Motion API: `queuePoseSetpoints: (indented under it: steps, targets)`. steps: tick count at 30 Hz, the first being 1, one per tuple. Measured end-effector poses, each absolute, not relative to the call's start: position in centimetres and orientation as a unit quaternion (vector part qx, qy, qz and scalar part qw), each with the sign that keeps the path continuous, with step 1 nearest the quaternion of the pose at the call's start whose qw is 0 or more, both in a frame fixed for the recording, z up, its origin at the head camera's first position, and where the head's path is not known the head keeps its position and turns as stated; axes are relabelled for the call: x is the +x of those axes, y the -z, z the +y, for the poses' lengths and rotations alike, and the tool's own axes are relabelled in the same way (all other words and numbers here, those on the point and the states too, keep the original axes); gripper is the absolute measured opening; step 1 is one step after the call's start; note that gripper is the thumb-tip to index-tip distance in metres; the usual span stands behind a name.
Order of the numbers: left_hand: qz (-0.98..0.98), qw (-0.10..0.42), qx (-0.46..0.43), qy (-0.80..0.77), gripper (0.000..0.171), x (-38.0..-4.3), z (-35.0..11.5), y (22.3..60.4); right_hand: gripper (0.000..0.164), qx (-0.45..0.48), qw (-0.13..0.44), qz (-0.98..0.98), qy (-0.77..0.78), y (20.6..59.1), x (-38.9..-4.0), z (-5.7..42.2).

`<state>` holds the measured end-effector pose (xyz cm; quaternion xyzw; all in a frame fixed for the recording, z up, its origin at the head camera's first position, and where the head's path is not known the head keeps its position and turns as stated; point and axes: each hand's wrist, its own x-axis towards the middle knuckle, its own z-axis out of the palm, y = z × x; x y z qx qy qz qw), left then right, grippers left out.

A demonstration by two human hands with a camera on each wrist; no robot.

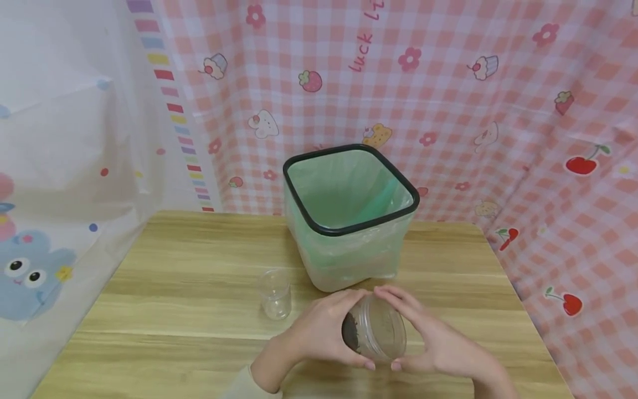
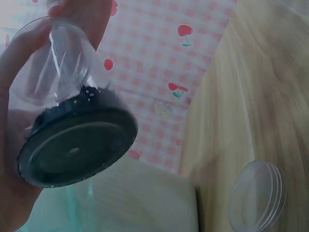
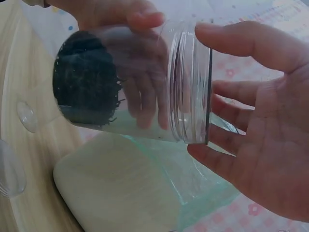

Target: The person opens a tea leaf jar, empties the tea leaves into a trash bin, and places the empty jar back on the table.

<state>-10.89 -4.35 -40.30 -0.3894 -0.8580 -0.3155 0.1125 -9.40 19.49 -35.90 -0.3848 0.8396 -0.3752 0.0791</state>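
Observation:
A clear jar (image 1: 385, 331) lies tilted on its side in the air, in front of the bin. Dark loose bits (image 3: 91, 79), like tea leaves, gather at its base. My left hand (image 1: 326, 327) grips the jar's body near the dark end, thumb below and fingers over the top. At the other end, the thumb and fingers of my right hand (image 1: 428, 332) hold the ridged rim. A clear cup (image 1: 276, 296) stands on the table left of my left hand. Below the jar, a clear ridged disc like a lid (image 2: 258, 195) rests on the wood.
A square bin (image 1: 349, 257) with a black rim (image 1: 329, 231) and a pale green liner stands at the back of the wooden table (image 1: 199, 310). Behind it hangs a pink checked curtain (image 1: 339, 111); a white printed sheet (image 1: 60, 166) covers the left side.

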Motion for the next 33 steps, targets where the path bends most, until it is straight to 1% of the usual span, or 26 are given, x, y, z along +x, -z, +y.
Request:
queuePoseSetpoints:
  steps: [2, 5, 7, 8, 12, 15, 19, 22, 25, 27, 29, 33]
  targets:
    - [-0.854, 0.101, -0.393, 0.325, 0.098, -10.8, -4.4, 40.3, 0.096, -0.402, 0.096, 0.826, 0.384, 36.0, -9.5, 19.6]
    - [-0.854, 0.091, -0.388, 0.335, 0.099, -10.8, -4.4, 40.4, 0.097, -0.410, 0.106, 0.818, 0.390, 36.2, -9.5, 19.5]
    - [-0.855, 0.099, -0.380, 0.337, 0.100, -10.8, -4.3, 40.5, 0.097, -0.400, 0.097, 0.819, 0.399, 36.4, -9.5, 19.4]
    - [-0.857, 0.110, -0.374, 0.337, 0.100, -10.8, -4.3, 40.6, 0.096, -0.381, 0.093, 0.824, 0.409, 36.4, -9.5, 19.3]
    - [-0.867, 0.188, -0.345, 0.307, 0.101, -11.2, -3.9, 41.0, 0.082, -0.264, 0.059, 0.851, 0.449, 36.2, -9.2, 18.4]
    - [-0.868, 0.257, -0.332, 0.265, 0.100, -11.6, -3.6, 41.5, 0.073, -0.172, 0.068, 0.869, 0.459, 36.0, -8.9, 17.2]
    - [-0.857, 0.333, -0.336, 0.204, 0.098, -11.9, -3.4, 41.9, 0.079, -0.102, 0.089, 0.883, 0.450, 36.0, -8.8, 15.6]
    - [-0.851, 0.359, -0.340, 0.179, 0.098, -12.0, -3.3, 42.0, 0.083, -0.075, 0.080, 0.889, 0.445, 36.3, -8.8, 15.1]
    - [-0.851, 0.354, -0.341, 0.187, 0.097, -11.9, -3.3, 42.0, 0.083, -0.064, 0.078, 0.889, 0.447, 36.4, -8.8, 15.2]
    - [-0.855, 0.336, -0.339, 0.205, 0.097, -11.7, -3.3, 41.9, 0.083, -0.080, 0.073, 0.884, 0.455, 36.5, -8.8, 15.4]
    - [-0.861, 0.307, -0.335, 0.227, 0.096, -11.5, -3.4, 41.7, 0.084, -0.116, 0.056, 0.880, 0.457, 36.7, -8.8, 15.8]
    - [-0.871, 0.238, -0.336, 0.267, 0.097, -11.2, -3.7, 41.2, 0.090, -0.230, 0.002, 0.868, 0.440, 37.0, -8.8, 16.7]
